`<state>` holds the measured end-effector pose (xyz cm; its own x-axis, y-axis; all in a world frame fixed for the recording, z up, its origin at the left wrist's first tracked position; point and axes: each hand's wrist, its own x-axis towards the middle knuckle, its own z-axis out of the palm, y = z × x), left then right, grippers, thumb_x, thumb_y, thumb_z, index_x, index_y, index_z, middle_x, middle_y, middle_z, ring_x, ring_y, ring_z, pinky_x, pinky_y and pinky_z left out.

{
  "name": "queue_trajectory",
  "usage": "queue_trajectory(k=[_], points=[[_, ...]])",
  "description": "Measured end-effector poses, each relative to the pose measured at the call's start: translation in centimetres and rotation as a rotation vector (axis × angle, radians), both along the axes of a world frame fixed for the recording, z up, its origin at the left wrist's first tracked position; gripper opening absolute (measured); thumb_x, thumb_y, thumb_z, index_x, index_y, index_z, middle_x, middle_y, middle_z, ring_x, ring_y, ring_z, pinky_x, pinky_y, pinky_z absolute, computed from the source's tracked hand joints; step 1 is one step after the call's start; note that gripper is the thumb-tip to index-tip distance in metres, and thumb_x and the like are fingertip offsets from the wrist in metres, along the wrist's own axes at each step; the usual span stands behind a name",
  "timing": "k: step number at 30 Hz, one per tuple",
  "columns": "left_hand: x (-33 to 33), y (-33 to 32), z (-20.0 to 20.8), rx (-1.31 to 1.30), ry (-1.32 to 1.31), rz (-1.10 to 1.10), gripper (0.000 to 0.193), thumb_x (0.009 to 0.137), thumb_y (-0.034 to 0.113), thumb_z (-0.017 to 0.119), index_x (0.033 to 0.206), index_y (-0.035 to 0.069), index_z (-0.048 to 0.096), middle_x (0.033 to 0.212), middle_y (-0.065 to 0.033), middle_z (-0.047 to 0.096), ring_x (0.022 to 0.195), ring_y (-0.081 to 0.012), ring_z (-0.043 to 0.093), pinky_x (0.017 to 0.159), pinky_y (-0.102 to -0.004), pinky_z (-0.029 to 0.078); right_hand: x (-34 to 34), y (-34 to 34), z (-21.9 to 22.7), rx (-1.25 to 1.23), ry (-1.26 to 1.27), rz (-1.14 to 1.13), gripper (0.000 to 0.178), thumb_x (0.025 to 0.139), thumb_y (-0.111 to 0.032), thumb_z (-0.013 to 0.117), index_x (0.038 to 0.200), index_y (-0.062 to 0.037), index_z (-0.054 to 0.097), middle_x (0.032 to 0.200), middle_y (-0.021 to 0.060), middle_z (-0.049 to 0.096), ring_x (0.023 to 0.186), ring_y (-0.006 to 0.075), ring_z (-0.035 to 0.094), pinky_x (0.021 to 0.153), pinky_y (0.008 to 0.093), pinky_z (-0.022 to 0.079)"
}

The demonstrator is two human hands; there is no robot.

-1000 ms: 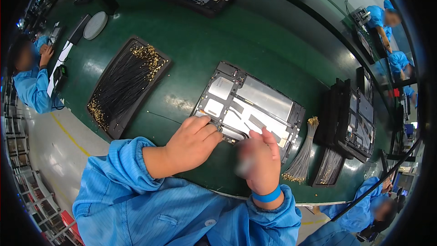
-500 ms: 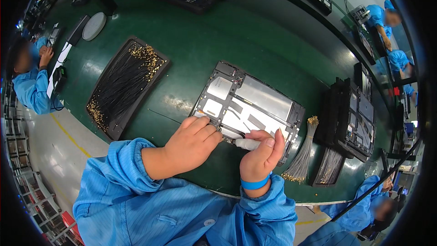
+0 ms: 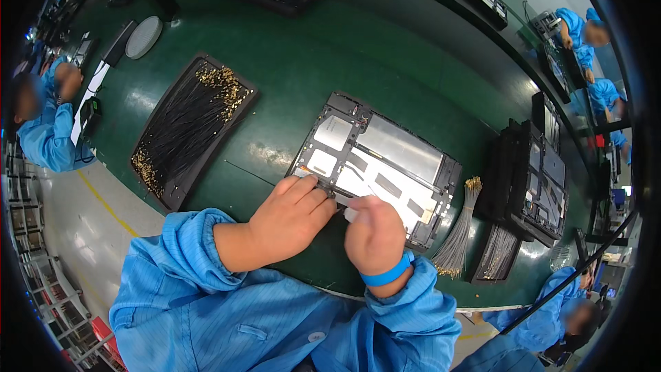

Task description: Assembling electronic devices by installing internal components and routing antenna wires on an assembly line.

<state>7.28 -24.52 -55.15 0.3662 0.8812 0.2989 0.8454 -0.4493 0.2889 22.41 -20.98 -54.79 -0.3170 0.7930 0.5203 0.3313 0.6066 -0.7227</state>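
My right hand (image 3: 374, 234) had dropped to six o'clock, fingers closed on a white strip (image 3: 351, 215); left fingers (image 3: 306, 189) pressed flat on the thin, fragile open tablet (image 3: 375, 165), best held by its rim.

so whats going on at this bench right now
A person in a blue smock is working on an opened flat device lying on a green table. The left hand presses fingertips on its near edge, and the right hand is closed beside it over a small white piece. A tray of thin black cables lies to the left, and a loose cable bundle to the right.
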Motion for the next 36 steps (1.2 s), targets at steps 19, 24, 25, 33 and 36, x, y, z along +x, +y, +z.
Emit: queue_trajectory(k=[19, 24, 25, 33, 36], points=[[-1.9, -2.1, 2.1, -0.882, -1.49, 0.715, 0.021, 0.08, 0.015, 0.05, 0.097, 0.002, 0.05, 0.072, -0.0017, 0.051, 0.058, -0.007, 0.048, 0.047, -0.0186, 0.038, 0.7, 1.5, -0.4, -0.843, 0.645, -0.259, 0.043, 0.087, -0.022, 0.037, 0.123, -0.0019, 0.025, 0.071, 0.0106, 0.054, 0.06, 0.0177, 0.053, 0.057, 0.0295, 0.046], [-0.5, -3.7, 1.7, -1.328, -1.28, 0.636, 0.038, 0.082, 0.017, 0.048, 0.113, -0.004, 0.044, 0.075, -0.0026, 0.05, 0.064, -0.0086, 0.048, 0.055, -0.0212, 0.043, 0.6, 1.6, 0.9, -1.031, 0.629, -0.077, 0.047, 0.084, -0.015, 0.044, 0.124, -0.0006, 0.025, 0.074, 0.011, 0.056, 0.065, 0.0165, 0.054, 0.058, 0.027, 0.045], [-0.3, -3.3, 1.5, -1.325, -1.307, 0.633, 0.037, 0.082, 0.017, 0.048, 0.112, -0.004, 0.044, 0.076, -0.0026, 0.05, 0.064, -0.0085, 0.048, 0.055, -0.0212, 0.043, 0.6, 1.6, 0.9, -1.032, 0.629, -0.081, 0.047, 0.084, -0.015, 0.044, 0.124, -0.0006, 0.025, 0.074, 0.011, 0.056, 0.065, 0.0165, 0.054, 0.058, 0.027, 0.045], [-0.3, -1.3, 0.2, -1.317, -1.362, 0.517, 0.03, 0.082, 0.016, 0.048, 0.104, -0.004, 0.049, 0.075, -0.0022, 0.05, 0.062, -0.0087, 0.049, 0.053, -0.0207, 0.042, -1.0, 3.2, 1.5, -0.717, -0.441, 0.167, 0.041, 0.079, -0.029, 0.048, 0.109, -0.0001, 0.047, 0.078, 0.0169, 0.059, 0.071, 0.0287, 0.058, 0.063, 0.0361, 0.045], [0.0, -1.6, 0.5, -1.222, -1.372, 0.652, 0.023, 0.082, 0.019, 0.049, 0.093, -0.002, 0.052, 0.075, -0.0029, 0.051, 0.062, -0.01, 0.051, 0.052, -0.0207, 0.042, -2.4, 3.7, 0.6, -0.584, -0.565, 0.218, 0.032, 0.078, -0.027, 0.046, 0.097, -0.0025, 0.053, 0.082, 0.0206, 0.057, 0.075, 0.0366, 0.055, 0.067, 0.0414, 0.044]])
